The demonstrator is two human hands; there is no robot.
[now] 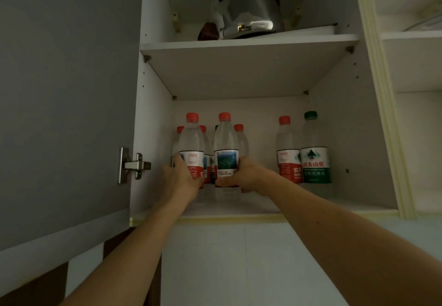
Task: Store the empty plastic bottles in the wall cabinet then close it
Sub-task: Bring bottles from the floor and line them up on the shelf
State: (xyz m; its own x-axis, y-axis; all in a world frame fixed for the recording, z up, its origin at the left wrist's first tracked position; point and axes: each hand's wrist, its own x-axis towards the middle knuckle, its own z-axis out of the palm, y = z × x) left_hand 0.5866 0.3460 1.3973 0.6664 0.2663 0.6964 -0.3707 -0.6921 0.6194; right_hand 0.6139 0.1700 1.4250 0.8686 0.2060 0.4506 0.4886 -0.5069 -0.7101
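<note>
On the wall cabinet's lower shelf (pixel 251 206), two upright red-capped bottles stand side by side: the left hand (pixel 181 176) is wrapped around one bottle (pixel 191 147), the right hand (pixel 241 174) around the other bottle (pixel 226 147). More bottles (pixel 240 138) crowd behind; a red-labelled bottle (pixel 287 152) touches a green-labelled bottle (pixel 314 152) to the right. A kettle (pixel 251 11) sits on the upper shelf, and the grey door (pixel 64 102) is open.

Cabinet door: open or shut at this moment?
Open. The grey cabinet door is swung out to the left, its hinge exposed, and both shelves are visible.
</note>
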